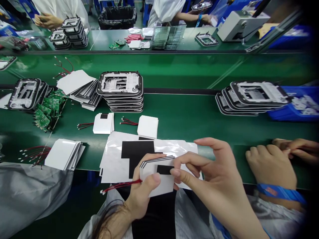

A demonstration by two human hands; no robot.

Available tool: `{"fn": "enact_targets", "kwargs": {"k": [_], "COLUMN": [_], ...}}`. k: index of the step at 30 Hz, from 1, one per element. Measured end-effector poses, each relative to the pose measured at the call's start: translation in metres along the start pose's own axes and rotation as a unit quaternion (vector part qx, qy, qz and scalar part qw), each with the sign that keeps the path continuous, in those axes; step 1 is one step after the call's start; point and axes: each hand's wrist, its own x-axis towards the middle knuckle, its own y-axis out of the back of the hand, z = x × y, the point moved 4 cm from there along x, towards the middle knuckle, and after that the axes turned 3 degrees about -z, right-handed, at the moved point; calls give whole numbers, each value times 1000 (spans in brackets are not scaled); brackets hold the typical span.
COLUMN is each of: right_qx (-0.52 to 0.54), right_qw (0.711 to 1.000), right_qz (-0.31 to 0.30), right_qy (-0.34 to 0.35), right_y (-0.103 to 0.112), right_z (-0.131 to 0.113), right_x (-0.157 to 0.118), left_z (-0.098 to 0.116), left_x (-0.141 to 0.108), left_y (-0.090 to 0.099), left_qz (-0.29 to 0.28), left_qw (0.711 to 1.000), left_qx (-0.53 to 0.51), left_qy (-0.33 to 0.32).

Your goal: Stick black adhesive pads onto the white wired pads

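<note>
My left hand (143, 189) grips a small stack of thin white panels (159, 189) by its left side, thumb on top. Red wires (122, 186) with white connectors trail from the stack's left edge. A black rectangular sticker (164, 170) lies on the top panel, reaching its right edge. My right hand (206, 172) pinches the sticker's right end between thumb and fingers, its index finger raised. Below the hands are glossy white sheets (114, 166) bearing black sticker areas (138, 149). Just beyond them sit two small stacks of wired white panels (102, 124), (147, 126).
Piles of black-and-white plastic frames (122, 96), (251, 99) stand at the back. Green circuit boards (50, 109) and more white panels (63, 154) lie left. A co-worker's hands (274, 162) rest close on my right; a grey sleeve (32, 189) is left.
</note>
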Motion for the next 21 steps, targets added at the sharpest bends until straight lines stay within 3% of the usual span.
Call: {"fn": "enact_targets", "kwargs": {"k": [4,15,21], "right_qx": [-3,-3,-4], "right_qw": [1000,999,998], "right_qz": [-5,-29,-20], "right_qy": [3,-46,-58], "right_y": [0,1,2], "right_z": [-2,-3,-1], "right_x": [2,4,4], "left_z": [3,6,3], "left_x": [0,1,1], "left_y": [-2,-9,-3], "left_qz": [18,-19,8], "left_qw": [1000,999,998], "left_qx": [7,-8,47], "left_qy": [-5,-27,-47]}}
